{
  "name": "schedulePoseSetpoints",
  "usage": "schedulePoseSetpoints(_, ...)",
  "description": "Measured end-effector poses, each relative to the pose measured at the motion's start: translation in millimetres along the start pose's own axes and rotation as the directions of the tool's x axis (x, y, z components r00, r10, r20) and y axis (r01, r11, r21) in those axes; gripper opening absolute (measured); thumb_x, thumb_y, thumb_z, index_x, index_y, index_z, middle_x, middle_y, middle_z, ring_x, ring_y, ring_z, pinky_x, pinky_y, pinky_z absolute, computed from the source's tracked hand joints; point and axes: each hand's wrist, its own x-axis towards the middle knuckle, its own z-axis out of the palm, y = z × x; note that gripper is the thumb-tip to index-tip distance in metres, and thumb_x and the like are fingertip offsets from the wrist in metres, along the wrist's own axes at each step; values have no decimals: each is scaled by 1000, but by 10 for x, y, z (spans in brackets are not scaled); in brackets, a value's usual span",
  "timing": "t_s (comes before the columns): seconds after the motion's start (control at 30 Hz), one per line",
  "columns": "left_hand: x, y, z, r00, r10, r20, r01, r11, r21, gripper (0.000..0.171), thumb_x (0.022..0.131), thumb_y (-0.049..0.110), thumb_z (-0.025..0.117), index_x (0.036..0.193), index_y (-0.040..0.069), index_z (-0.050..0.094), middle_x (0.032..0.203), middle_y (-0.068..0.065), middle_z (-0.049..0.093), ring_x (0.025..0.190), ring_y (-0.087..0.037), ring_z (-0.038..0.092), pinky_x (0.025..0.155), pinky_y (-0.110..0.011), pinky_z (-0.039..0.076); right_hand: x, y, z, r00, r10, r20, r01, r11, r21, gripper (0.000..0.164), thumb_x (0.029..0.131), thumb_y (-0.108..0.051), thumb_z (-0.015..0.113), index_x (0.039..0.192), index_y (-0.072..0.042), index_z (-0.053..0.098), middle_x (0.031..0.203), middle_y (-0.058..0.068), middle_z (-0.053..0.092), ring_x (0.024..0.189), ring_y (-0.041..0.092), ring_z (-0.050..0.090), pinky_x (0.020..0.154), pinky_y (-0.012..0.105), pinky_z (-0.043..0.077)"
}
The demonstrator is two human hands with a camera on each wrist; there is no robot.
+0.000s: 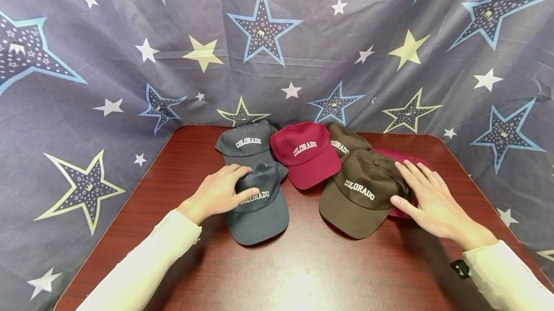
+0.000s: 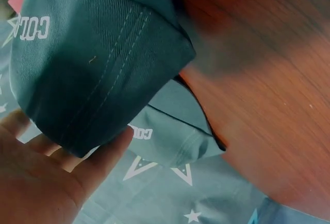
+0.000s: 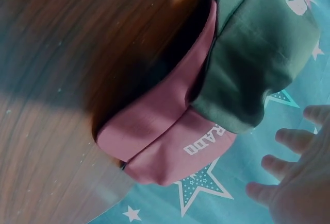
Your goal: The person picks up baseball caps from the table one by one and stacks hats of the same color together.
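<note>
My left hand (image 1: 216, 192) grips the crown of a grey baseball cap (image 1: 259, 222) with white COLORADO lettering, the thumb across its front. In the left wrist view the fingers pass behind that crown. Another grey cap (image 1: 247, 143) lies behind it. My right hand (image 1: 433, 205) is spread with straight fingers beside an olive-brown cap (image 1: 357, 215); in the right wrist view its fingers (image 3: 278, 167) stand apart from the caps. Under and beside that brown cap shows a dark red cap (image 1: 400, 213), partly hidden by it and by the hand.
Between the two groups sits a red cap (image 1: 309, 157), and a second brown cap (image 1: 351, 142) is partly covered behind the front one. All lie on a reddish wooden table (image 1: 277, 272). A grey star-patterned cloth (image 1: 173, 13) hangs round the table's back and sides.
</note>
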Motion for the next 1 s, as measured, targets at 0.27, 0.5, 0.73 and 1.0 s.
schedulePoseSetpoints(0.27, 28, -11, 32, 999, 35, -9, -35, 999, -14, 47, 90, 57, 56, 121, 22, 60, 109, 3, 59, 101, -17, 57, 76, -48, 50, 27, -44, 10, 1000, -23, -6, 23, 1000, -5, 77, 88, -47, 61, 151, -18, 25, 152, 15, 26, 138, 39, 15, 111, 56, 3)
schedulePoseSetpoints(0.5, 27, 27, 32, 999, 40, -1, -40, 998, -52, 39, 93, 50, 55, 120, 22, 60, 110, 6, 59, 102, -14, 57, 77, -47, 50, 43, -93, 8, 999, -37, -8, 37, 999, -3, 76, 89, -46, 60, 151, -18, 25, 152, 16, 26, 138, 39, 16, 111, 56, 3)
schedulePoseSetpoints(0.73, 4, 39, 12, 997, 73, 8, -72, 995, -72, 32, 96, 45, 53, 119, 25, 58, 110, 9, 59, 101, -10, 56, 79, -43, 50, 56, -114, 9, 999, -44, -17, 44, 999, 0, 76, 90, -46, 60, 151, -18, 25, 152, 15, 25, 138, 38, 16, 110, 56, 6)
schedulePoseSetpoints(1.0, -34, 56, -36, 992, 122, 12, -120, 987, -103, 24, 95, 42, 55, 116, 30, 58, 107, 13, 57, 98, -5, 53, 80, -40, 49, 69, -138, 23, 998, -55, -22, 55, 998, 13, 77, 88, -46, 61, 151, -19, 25, 153, 13, 26, 138, 37, 17, 110, 57, 8)
